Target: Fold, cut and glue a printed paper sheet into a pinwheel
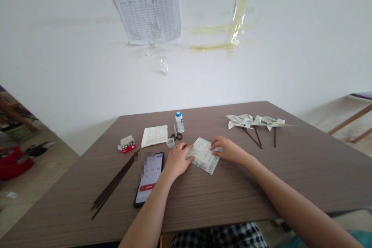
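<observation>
Your left hand (176,159) and right hand (228,149), fingers half-curled, touch opposite edges of the paper (202,154); whether they pinch or just press, I can't tell. Between them it lies cornerwise, pale, with small dark print and grey-green patterning.
</observation>
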`<state>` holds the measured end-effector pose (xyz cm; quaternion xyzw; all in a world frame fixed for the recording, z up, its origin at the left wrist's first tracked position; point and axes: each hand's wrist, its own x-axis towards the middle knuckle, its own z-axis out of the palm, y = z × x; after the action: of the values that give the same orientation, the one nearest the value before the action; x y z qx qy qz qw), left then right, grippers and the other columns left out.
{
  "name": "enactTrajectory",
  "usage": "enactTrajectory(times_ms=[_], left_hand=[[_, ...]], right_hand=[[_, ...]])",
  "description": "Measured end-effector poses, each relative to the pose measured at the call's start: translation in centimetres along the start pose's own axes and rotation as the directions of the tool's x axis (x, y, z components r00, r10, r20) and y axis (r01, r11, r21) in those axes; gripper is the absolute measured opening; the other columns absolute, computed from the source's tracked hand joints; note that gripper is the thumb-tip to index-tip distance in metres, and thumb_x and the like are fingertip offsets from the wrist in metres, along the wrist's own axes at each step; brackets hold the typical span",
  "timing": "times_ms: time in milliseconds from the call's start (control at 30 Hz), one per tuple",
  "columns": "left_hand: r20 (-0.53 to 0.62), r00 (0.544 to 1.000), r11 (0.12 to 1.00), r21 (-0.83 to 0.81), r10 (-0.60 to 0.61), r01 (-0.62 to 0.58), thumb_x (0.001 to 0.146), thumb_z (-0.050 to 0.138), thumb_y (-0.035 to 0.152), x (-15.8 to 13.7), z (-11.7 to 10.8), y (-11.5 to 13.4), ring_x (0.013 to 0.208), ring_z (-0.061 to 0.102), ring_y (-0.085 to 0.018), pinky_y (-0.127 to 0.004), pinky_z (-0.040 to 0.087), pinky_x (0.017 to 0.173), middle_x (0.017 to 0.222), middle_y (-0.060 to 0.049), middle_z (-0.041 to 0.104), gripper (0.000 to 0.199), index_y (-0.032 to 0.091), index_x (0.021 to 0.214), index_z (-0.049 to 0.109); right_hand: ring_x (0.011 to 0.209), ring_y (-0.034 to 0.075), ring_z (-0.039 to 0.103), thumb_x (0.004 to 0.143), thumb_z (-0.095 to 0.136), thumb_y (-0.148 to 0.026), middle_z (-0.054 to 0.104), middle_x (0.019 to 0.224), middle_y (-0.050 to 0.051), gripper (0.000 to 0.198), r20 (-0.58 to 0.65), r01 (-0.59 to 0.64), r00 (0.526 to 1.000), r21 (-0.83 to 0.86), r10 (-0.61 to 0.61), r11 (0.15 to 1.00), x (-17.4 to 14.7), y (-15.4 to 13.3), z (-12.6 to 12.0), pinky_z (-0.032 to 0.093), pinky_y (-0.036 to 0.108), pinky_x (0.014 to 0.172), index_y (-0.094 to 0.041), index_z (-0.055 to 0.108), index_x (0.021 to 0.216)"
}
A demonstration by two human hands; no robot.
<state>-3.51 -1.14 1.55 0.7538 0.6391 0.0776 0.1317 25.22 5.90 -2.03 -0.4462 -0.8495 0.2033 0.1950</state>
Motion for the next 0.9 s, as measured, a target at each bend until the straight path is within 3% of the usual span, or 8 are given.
enactTrajectory(times_ms=[133,367,567,900], left_hand=[[-0.002,1.0,1.0,-0.015,0.009,-0.009,0.121,0.072,0.024,0.1,0.2,-0.2,0.178,0.064,-0.039,-0.062,0.051,0.149,0.187,-0.014,0.072,0.053,0.033,0.172,0.081],[-0.01,0.997,0.995,-0.068,0.075,-0.075,0.117,0.069,0.016,0.2,0.6,-0.5,0.184,0.056,-0.045,-0.075,0.046,0.151,0.2,-0.003,0.059,0.054,0.041,0.16,0.09],[0.038,0.997,0.995,-0.073,0.073,-0.07,0.117,0.065,0.013,0.0,0.3,-0.3,0.188,0.05,-0.048,-0.076,0.041,0.154,0.19,-0.001,0.07,0.058,0.041,0.162,0.09],[0.113,0.992,0.997,-0.053,0.064,-0.058,0.112,0.089,0.044,-0.6,-0.7,0.6,0.193,0.037,-0.057,-0.081,0.035,0.155,0.198,-0.006,0.061,0.06,0.037,0.171,0.082]], right_hand=[[0.146,0.038,0.086,0.099,0.09,-0.01,0.094,0.148,0.01,0.021,0.02,0.039,0.999,0.027,-0.039,0.999,-0.1,-0.3,-0.1,0.063,0.057,0.138,-0.03,0.098,0.101],[0.15,0.039,0.086,0.099,0.088,-0.017,0.094,0.154,0.011,0.032,0.026,0.056,0.998,0.095,-0.059,0.994,-0.1,-0.2,0.0,0.062,0.061,0.141,-0.031,0.101,0.125],[0.151,0.04,0.087,0.103,0.086,-0.015,0.093,0.157,0.011,0.027,0.062,0.046,0.997,0.105,-0.053,0.993,-0.1,-0.5,0.0,0.062,0.062,0.142,-0.03,0.103,0.118],[0.153,0.04,0.084,0.1,0.095,-0.024,0.091,0.159,0.012,0.022,0.082,0.041,0.995,0.134,-0.052,0.99,-0.3,-0.5,-0.3,0.06,0.063,0.142,-0.03,0.102,0.12]])
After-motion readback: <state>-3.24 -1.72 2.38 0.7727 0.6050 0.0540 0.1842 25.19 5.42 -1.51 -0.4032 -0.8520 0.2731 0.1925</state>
